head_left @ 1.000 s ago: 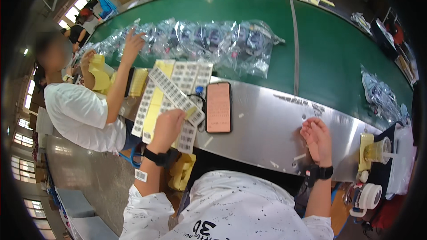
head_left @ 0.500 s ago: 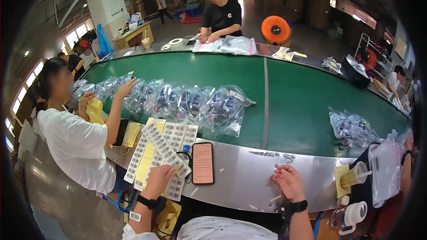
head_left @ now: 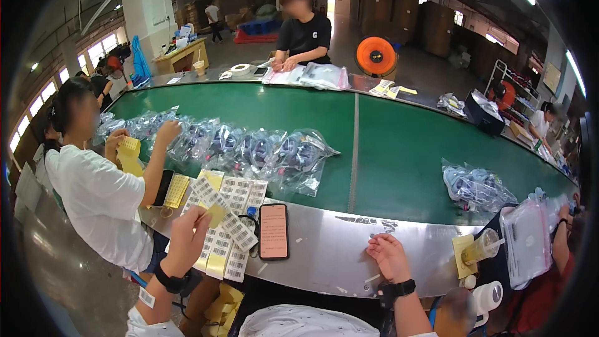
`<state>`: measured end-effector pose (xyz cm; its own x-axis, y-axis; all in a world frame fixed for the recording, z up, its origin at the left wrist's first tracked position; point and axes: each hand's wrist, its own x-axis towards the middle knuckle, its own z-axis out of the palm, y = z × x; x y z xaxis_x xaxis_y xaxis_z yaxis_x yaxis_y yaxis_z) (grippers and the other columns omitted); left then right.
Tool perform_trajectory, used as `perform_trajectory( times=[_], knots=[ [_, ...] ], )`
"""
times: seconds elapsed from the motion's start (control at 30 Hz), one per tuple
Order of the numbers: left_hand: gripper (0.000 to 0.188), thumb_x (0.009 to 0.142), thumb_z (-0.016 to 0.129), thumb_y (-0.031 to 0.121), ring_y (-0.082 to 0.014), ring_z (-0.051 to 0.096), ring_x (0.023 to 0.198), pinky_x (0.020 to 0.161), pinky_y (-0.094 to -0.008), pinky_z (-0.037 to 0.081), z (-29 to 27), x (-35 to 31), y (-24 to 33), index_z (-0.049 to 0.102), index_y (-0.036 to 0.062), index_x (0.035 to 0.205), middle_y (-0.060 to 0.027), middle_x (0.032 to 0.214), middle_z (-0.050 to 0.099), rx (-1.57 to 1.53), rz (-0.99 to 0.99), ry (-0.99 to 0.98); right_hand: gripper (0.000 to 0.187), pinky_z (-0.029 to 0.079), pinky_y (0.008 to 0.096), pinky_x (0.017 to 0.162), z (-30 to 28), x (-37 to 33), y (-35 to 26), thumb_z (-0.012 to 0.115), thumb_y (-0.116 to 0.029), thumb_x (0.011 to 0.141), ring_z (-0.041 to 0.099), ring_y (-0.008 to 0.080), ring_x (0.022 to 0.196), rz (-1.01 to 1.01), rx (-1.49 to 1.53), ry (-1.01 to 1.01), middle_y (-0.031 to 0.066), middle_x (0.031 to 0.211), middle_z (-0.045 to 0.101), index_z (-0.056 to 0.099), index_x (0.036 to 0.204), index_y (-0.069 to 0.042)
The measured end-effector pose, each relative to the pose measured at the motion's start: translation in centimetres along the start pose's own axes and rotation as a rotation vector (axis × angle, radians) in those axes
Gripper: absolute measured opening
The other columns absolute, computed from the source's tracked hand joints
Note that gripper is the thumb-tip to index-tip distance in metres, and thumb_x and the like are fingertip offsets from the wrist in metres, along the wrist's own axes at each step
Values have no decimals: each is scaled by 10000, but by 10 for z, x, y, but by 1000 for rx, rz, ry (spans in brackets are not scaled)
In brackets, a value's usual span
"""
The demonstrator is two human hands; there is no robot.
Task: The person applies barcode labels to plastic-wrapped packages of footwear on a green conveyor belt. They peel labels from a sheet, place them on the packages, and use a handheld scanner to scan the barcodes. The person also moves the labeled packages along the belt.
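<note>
My left hand (head_left: pixel 187 237) is raised over the near left of the metal edge, thumb and fingers pinched on a small yellow piece of sticker backing (head_left: pixel 216 215). Beneath and beside it lie overlapping barcode label sheets (head_left: pixel 236 190), white with yellow backing. To the right, my right hand (head_left: pixel 390 259) is held above the bare metal, its fingers curled together in a loose pinch; whatever is at the fingertips is too small to make out. A phone (head_left: pixel 274 231) with a lit pinkish screen lies between my hands, next to the sheets.
Beyond the metal edge (head_left: pixel 324 262) runs a green conveyor belt (head_left: pixel 399 150). Clear bags with bluish items (head_left: pixel 299 150) line its left; another bagged bundle (head_left: pixel 477 184) lies right. A drink cup (head_left: pixel 480 248) and white-lidded bottle (head_left: pixel 488 296) stand at right. Co-workers stand left and across.
My left hand has lifted and moved left from the label sheets, the yellow piece now showing in its fingers. The view has shifted slightly. The co-worker on the left has lowered a hand.
</note>
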<state>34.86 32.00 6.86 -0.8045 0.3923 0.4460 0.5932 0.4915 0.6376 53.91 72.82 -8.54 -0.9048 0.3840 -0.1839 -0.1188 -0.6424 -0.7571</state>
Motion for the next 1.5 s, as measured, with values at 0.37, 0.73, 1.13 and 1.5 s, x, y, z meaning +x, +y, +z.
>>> perform_trajectory(
  times=[0.37,0.73,1.13,1.5],
  knots=[
    [136,843,585,115,-303,641,799,674,-396,523,154,5,141,556,38,951,-103,845,606,-107,1046,-892,429,528,405,893,102,-4,-9,465,-317,1009,639,286,1023,216,4,-314,198,1157,625,499,1283,11],
    [105,878,625,103,-336,628,757,669,-394,506,228,-18,135,608,23,943,-128,857,632,-523,655,-1125,171,560,344,779,4,-33,-34,543,-127,952,677,201,853,-169,57,192,116,965,682,607,1051,-2],
    [322,880,647,112,-230,637,1014,898,-337,484,184,-17,76,580,-23,1164,-145,1100,661,-571,153,-937,241,523,276,739,67,-28,-21,592,-173,943,647,113,823,-118,-200,38,54,958,693,665,1067,20],
    [374,906,586,-6,-137,638,946,829,-254,500,162,-12,45,550,14,1278,-114,1083,646,-834,-66,-370,228,436,213,565,131,-18,30,638,-210,926,530,33,638,162,-543,-281,-1,788,653,695,948,10]
  ],
)
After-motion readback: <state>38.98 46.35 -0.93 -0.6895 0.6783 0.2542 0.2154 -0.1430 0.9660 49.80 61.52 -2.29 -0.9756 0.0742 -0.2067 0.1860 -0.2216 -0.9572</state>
